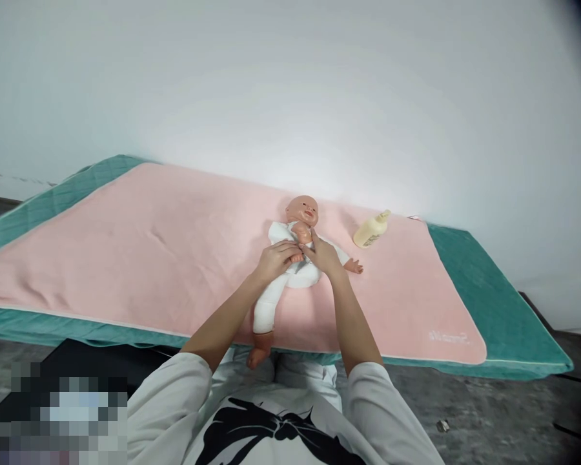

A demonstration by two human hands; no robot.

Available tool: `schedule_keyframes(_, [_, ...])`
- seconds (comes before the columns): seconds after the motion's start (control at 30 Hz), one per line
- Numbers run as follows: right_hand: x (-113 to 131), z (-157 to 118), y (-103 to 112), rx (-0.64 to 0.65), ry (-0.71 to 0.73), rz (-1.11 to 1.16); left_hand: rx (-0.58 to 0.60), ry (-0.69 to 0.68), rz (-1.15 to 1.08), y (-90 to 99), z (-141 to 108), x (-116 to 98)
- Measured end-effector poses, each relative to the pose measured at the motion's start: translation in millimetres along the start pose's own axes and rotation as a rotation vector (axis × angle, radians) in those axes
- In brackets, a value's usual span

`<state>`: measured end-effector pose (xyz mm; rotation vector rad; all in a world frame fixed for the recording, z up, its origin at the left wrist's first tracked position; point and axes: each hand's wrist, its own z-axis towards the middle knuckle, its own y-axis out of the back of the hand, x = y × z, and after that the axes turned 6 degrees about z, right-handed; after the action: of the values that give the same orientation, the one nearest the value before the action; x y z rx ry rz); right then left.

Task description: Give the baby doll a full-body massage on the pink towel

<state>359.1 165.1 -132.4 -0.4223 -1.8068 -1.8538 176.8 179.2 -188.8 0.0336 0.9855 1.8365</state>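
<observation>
A baby doll (304,278) in white clothing lies on its back on a pink mat (198,239), its head toward the wall. My left hand (274,259) is closed on the doll at its middle, fingers curled over a limb. From the other side my right hand (323,254) grips there too, with a finger pointing up toward the chest. Bare skin-toned parts of a raised limb show between my hands; whether this is the leg or an arm I cannot tell. One leg stretches toward me, its bare foot (258,350) past the mat's front edge. An arm reaches out to the right.
A pale yellow pump bottle (370,230) lies tilted on the mat, right of the doll. Beneath the mat is a green padded bed (484,297), against a white wall (290,97). A dark object (72,365), partly pixelated, is at lower left.
</observation>
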Motion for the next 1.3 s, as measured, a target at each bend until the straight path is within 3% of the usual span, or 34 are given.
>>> schedule_keyframes(0.2, [-1,1,-14,-0.101,0.017,0.034,-0.004,0.082,-0.016,-0.7,-4,2])
schedule_keyframes(0.4, [-3,-12,-21,-0.412,-0.049,0.259,-0.055,0.143,-0.097,3.5,-3,-1])
schedule_keyframes(0.53, [-10,-34,-24,-0.617,-0.079,0.425,-0.19,0.265,-0.183,12.6,-6,0])
schedule_keyframes(0.7, [-29,-82,-32,-0.744,-0.039,0.583,-0.432,0.544,-0.259,32.4,-9,7])
schedule_keyframes(0.8, [-46,-118,-40,-0.702,0.043,0.527,-0.593,0.672,-0.338,42.4,-13,24])
schedule_keyframes(1.0, [-73,-179,-60,-0.431,0.311,0.412,-0.86,0.947,-0.467,49.5,-30,69])
schedule_keyframes(1.1, [-77,-200,-70,-0.277,0.402,0.256,-0.86,1.117,-0.536,47.4,-39,82])
schedule_keyframes(1.3, [-69,-213,-91,-0.187,0.484,-0.01,-0.749,1.151,-0.404,47.4,-46,94])
